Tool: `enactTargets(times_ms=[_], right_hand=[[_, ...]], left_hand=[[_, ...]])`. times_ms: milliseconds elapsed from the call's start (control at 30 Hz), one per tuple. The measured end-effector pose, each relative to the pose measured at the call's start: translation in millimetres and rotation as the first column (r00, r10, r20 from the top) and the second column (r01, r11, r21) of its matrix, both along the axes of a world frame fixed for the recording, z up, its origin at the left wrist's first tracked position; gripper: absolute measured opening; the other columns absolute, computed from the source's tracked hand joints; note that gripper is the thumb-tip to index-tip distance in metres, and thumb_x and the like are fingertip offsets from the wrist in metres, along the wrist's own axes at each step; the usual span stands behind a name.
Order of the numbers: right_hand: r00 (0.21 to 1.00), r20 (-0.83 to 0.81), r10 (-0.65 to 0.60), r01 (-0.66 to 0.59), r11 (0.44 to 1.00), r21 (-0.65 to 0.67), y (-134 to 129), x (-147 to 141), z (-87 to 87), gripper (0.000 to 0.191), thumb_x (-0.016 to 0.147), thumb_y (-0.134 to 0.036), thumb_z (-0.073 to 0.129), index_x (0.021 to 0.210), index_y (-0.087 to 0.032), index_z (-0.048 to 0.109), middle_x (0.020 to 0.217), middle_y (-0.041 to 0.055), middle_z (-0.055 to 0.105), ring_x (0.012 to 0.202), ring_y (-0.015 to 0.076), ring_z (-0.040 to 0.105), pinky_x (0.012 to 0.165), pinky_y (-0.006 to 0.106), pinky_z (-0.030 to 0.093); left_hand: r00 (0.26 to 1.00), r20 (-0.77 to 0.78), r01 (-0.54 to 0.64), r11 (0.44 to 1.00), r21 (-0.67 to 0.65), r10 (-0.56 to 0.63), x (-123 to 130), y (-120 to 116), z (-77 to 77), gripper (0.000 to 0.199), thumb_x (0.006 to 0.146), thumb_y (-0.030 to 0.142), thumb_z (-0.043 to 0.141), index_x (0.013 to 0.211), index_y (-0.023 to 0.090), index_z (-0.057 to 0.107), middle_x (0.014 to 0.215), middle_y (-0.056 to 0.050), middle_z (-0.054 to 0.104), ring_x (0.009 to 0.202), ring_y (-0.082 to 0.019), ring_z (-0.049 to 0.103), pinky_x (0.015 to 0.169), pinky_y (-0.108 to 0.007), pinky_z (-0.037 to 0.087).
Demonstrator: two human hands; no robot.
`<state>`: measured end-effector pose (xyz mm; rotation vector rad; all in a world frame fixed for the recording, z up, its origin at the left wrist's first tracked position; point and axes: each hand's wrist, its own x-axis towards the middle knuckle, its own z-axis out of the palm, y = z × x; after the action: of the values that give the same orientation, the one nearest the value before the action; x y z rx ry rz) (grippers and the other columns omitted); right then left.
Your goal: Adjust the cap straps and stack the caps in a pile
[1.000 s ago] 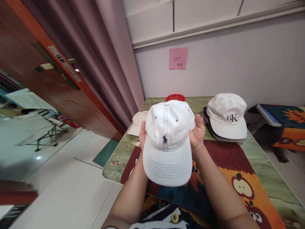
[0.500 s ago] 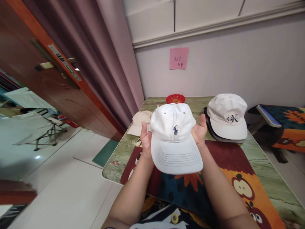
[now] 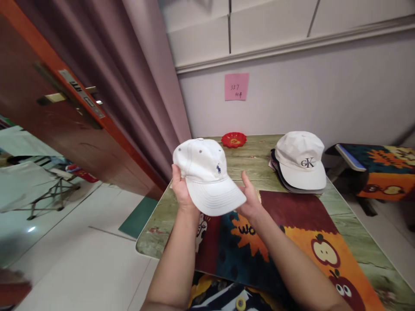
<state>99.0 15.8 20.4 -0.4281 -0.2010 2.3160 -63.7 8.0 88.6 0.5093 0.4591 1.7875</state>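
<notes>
A white cap [image 3: 204, 162] with a small dark blue emblem is held up above the table, its brim pointing to the lower right. My left hand [image 3: 182, 188] grips the cap's left side, thumb up, fingers hidden behind it. At the brim's right tip is my right hand [image 3: 251, 198], thumb raised and apart, its other fingers partly behind the brim. On the table's right side, a white cap with dark letters [image 3: 301, 160] tops a stack of darker caps.
A red scalloped dish [image 3: 234, 140] stands at the back of the green wood-patterned table [image 3: 155, 229]. A colourful mat [image 3: 298, 207] covers its front. Behind is a wall with a pink note [image 3: 236, 87]. A wooden door [image 3: 81, 134] and curtain are at the left; another table is at the right.
The held cap has moved left and turned, its brim now toward the lower right. It now hides the beige cap's place. My right hand has shifted from the cap's side to the brim.
</notes>
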Motion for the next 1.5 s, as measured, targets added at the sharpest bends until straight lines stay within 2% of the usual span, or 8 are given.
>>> enactTargets(times_ms=[200, 333, 433, 533, 633, 800, 1067, 1500], right_hand=[[0.951, -0.025, -0.309, 0.31, 0.951, 0.023, -35.7, 25.8, 18.6, 0.028, 0.091, -0.029, 0.067, 0.116, -0.016, 0.068, 0.104, 0.0053, 0.08, 0.09, 0.0179, 0.077, 0.08, 0.027, 0.062], [0.878, 0.095, -0.469, 0.469, 0.883, 0.024, -24.9, 58.6, 33.6, 0.031, 0.087, -0.009, 0.063, 0.117, -0.017, 0.069, 0.102, 0.0041, 0.08, 0.088, 0.0171, 0.077, 0.075, 0.025, 0.064], [0.794, 0.115, -0.597, 0.58, 0.8, 0.154, -4.2, 93.7, 51.6, 0.041, 0.086, -0.006, 0.063, 0.126, -0.018, 0.065, 0.106, 0.005, 0.08, 0.09, 0.0179, 0.077, 0.078, 0.026, 0.064], [0.689, 0.083, -0.72, 0.673, 0.678, 0.294, 20.8, 133.1, 76.1, 0.044, 0.086, -0.006, 0.063, 0.127, -0.02, 0.065, 0.107, 0.0038, 0.079, 0.09, 0.0184, 0.076, 0.081, 0.029, 0.065], [0.591, 0.052, -0.805, 0.735, 0.565, 0.375, 47.1, 170.7, 94.2, 0.039, 0.086, -0.007, 0.061, 0.123, -0.019, 0.067, 0.105, 0.0041, 0.08, 0.092, 0.0184, 0.076, 0.084, 0.031, 0.064], [0.423, 0.195, -0.885, 0.842, 0.464, 0.275, 80.4, 220.0, 64.7, 0.023, 0.091, -0.008, 0.055, 0.107, -0.017, 0.07, 0.094, 0.004, 0.079, 0.082, 0.0163, 0.076, 0.073, 0.027, 0.065], [0.414, 0.558, -0.719, 0.859, 0.511, 0.021, 72.0, 247.5, -29.2, 0.016, 0.089, 0.0, 0.056, 0.088, -0.015, 0.062, 0.061, 0.0002, 0.068, 0.044, 0.0115, 0.062, 0.038, 0.017, 0.051], [0.411, 0.483, -0.773, 0.837, 0.53, 0.134, 87.9, 260.0, -1.2, 0.014, 0.095, -0.008, 0.055, 0.093, -0.014, 0.068, 0.072, 0.0014, 0.073, 0.053, 0.0091, 0.066, 0.046, 0.014, 0.054]], left_hand=[[0.998, 0.048, 0.031, 0.998, -0.052, -0.029, 12.2, 14.3, -12.5, 0.058, 0.098, 0.06, 0.041, 0.131, 0.02, 0.066, 0.129, -0.009, 0.071, 0.133, -0.028, 0.057, 0.118, -0.044, 0.039], [0.949, -0.091, 0.283, 0.941, -0.186, -0.303, 41.9, 10.0, -44.5, 0.069, 0.093, 0.074, 0.036, 0.121, 0.021, 0.071, 0.121, -0.011, 0.074, 0.117, -0.028, 0.067, 0.105, -0.044, 0.05], [0.772, -0.364, 0.378, 0.837, -0.396, -0.521, 53.3, -0.2, -85.9, 0.069, 0.086, 0.078, 0.046, 0.108, 0.019, 0.073, 0.105, -0.013, 0.077, 0.091, -0.026, 0.073, 0.087, -0.043, 0.057], [0.471, -0.746, 0.215, 0.881, -0.421, -0.471, 50.0, -7.8, -127.5, 0.048, 0.073, 0.06, 0.076, 0.093, 0.017, 0.074, 0.085, -0.008, 0.075, 0.075, -0.021, 0.068, 0.078, -0.036, 0.055], [0.311, -0.876, 0.157, 0.929, -0.335, -0.368, 41.2, -10.5, -150.0, 0.037, 0.078, 0.05, 0.072, 0.096, 0.018, 0.074, 0.09, -0.007, 0.074, 0.083, -0.021, 0.068, 0.079, -0.033, 0.054], [0.204, -0.932, 0.186, 0.947, -0.263, -0.299, 35.7, -12.8, -147.7, 0.03, 0.089, 0.043, 0.061, 0.101, 0.019, 0.074, 0.099, -0.008, 0.076, 0.093, -0.023, 0.07, 0.085, -0.034, 0.054], [0.177, -0.941, 0.165, 0.952, -0.26, -0.288, 36.2, -11.7, -144.5, 0.029, 0.089, 0.045, 0.061, 0.099, 0.021, 0.076, 0.099, -0.009, 0.077, 0.096, -0.027, 0.072, 0.088, -0.037, 0.056], [0.163, -0.943, 0.165, 0.95, -0.264, -0.29, 35.6, -11.1, -142.0, 0.027, 0.089, 0.044, 0.061, 0.097, 0.022, 0.075, 0.1, -0.008, 0.078, 0.097, -0.028, 0.072, 0.091, -0.038, 0.055]])
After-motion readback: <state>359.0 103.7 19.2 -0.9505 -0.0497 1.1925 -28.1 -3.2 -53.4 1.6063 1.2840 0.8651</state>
